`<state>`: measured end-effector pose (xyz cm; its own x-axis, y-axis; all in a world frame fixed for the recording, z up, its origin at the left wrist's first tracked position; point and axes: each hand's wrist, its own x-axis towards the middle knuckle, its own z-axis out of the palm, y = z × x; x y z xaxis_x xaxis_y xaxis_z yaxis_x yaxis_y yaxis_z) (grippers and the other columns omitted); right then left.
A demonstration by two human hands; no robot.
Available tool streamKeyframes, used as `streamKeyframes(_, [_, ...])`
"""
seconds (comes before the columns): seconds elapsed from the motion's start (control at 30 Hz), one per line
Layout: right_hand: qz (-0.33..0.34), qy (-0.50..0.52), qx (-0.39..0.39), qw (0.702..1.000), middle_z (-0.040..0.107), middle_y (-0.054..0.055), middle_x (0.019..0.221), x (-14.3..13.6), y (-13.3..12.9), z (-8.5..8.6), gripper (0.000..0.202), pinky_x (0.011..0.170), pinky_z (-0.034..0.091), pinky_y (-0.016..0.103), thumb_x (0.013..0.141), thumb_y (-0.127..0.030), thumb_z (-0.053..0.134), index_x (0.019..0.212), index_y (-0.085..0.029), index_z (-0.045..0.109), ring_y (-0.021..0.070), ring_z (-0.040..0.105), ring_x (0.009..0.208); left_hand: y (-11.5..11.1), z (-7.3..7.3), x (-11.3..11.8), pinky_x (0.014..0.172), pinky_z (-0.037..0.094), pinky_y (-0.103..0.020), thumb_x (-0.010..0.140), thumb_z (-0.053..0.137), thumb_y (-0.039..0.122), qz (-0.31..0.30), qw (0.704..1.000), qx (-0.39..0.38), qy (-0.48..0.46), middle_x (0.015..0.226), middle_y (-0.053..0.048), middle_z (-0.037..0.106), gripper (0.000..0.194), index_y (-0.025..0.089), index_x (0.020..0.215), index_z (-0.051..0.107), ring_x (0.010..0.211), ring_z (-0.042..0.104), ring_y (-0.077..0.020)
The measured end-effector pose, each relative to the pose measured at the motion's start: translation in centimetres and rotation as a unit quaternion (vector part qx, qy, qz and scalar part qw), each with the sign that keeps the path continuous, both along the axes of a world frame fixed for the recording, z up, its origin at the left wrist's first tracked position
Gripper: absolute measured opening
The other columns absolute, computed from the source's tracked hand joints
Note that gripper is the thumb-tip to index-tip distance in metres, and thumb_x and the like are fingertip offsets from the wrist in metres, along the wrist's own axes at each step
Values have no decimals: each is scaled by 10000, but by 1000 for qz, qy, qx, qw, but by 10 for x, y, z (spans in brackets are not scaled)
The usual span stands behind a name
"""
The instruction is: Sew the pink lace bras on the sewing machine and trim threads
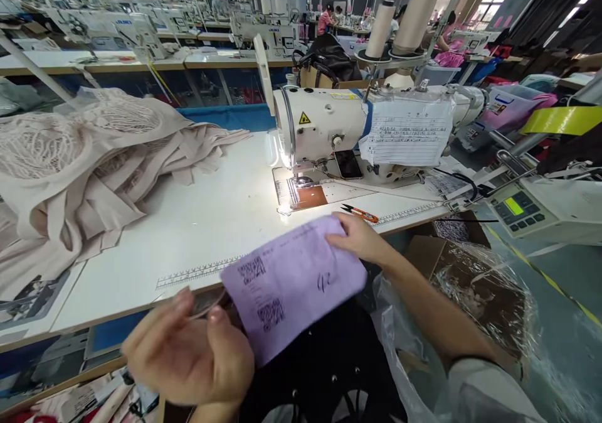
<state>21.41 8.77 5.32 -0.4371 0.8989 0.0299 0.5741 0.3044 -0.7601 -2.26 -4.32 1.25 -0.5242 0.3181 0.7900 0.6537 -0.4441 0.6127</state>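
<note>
My right hand [355, 240] pinches the top edge of a purple paper slip [301, 278] between thumb and fingers. The slip has printed codes at its left and a handwritten number at its right. It hangs tilted over the table's front edge. My left hand [192, 348] is at the lower left, palm up, fingers curled. A thin pale strip [207, 309] runs from its fingertips toward the slip's left edge; its far end is hidden behind the slip. Beyond the slip stands a white sewing machine [324, 122] with its lamp lit. Orange-handled thread snips [361, 213] lie beside my right hand.
A heap of beige garment pieces [94, 159] covers the table's left side. A phone [348, 164] lies under the machine arm. Thread cones [380, 31] stand behind. To the right are a control panel [522, 209] and an open carton [480, 291]. Other people work far back.
</note>
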Motion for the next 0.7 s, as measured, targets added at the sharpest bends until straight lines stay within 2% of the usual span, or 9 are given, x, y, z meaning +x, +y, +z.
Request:
streamKeyframes(0.07, [-73, -130, 73, 986, 596, -4, 747, -31, 22, -9, 133, 643, 390, 272, 886, -347, 521, 867, -217, 540, 181, 555, 699, -5, 7, 1, 894, 513, -380, 778, 731, 102, -6, 984, 20, 175, 1032, -31, 628, 429, 253, 1172, 650, 970, 633, -229])
streamKeyframes(0.17, [-92, -206, 103, 969, 684, 57, 836, -61, 43, -18, 173, 685, 397, 298, 956, -315, 483, 1036, -202, 586, 236, 618, 790, 4, 3, 16, 973, 501, -425, 906, 617, 93, -124, 917, -143, 350, 1120, -70, 714, 323, 214, 1206, 622, 1089, 663, -261])
streamKeyframes(0.27, [-98, -236, 109, 961, 728, 115, 936, -64, 56, -25, 220, 742, 432, 327, 973, -287, 491, 1133, -187, 604, 283, 657, 884, 23, -17, 25, 1126, 411, -559, 981, 583, 223, -115, 854, -281, 423, 1456, -171, 595, 452, 129, 1418, 516, 1371, 528, -370])
streamKeyframes(0.4, [-113, -256, 129, 951, 710, 185, 1081, -45, 59, -28, 257, 887, 479, 412, 955, -260, 515, 1157, -140, 619, 338, 633, 1059, 39, -45, 26, 1190, 347, -629, 915, 708, 325, -92, 793, -380, 468, 1607, -185, 418, 704, 141, 1536, 434, 1490, 381, -422])
streamKeyframes(0.5, [-142, -222, 246, 933, 624, 249, 1271, -36, 53, -30, 334, 1070, 414, 519, 922, -174, 507, 1227, -79, 602, 375, 534, 1250, 40, -55, 35, 1214, 306, -655, 895, 742, 374, -103, 774, -415, 466, 1646, -181, 340, 795, 172, 1575, 382, 1530, 298, -422])
streamKeyframes(0.53, [-128, -192, 301, 925, 624, 241, 1268, -36, 49, -32, 326, 1089, 410, 537, 932, -164, 482, 1220, -87, 614, 367, 539, 1247, 40, -56, 39, 1218, 294, -662, 894, 746, 371, -104, 775, -422, 460, 1652, -185, 321, 808, 174, 1581, 369, 1536, 278, -423])
streamKeyframes(0.6, [-18, -136, 363, 922, 658, 188, 1230, -42, 42, -41, 318, 1085, 454, 517, 986, -179, 405, 1185, -140, 650, 317, 587, 1205, 40, -57, 45, 1218, 283, -676, 886, 759, 348, -113, 782, -429, 438, 1655, -201, 308, 814, 161, 1575, 369, 1541, 252, -432])
streamKeyframes(0.67, [126, -123, 358, 917, 658, 157, 1304, -51, 36, -54, 364, 1088, 490, 479, 1025, -224, 356, 1218, -164, 659, 285, 593, 1247, 39, -54, 42, 1218, 299, -662, 891, 749, 330, -137, 805, -414, 402, 1620, -228, 374, 738, 114, 1522, 433, 1534, 276, -434])
streamKeyframes(0.7, [170, -135, 349, 912, 622, 159, 1391, -55, 34, -61, 398, 1099, 491, 484, 1034, -257, 346, 1278, -155, 642, 291, 569, 1304, 38, -51, 35, 1222, 325, -624, 908, 724, 321, -159, 824, -393, 376, 1585, -233, 432, 658, 96, 1475, 479, 1522, 322, -413])
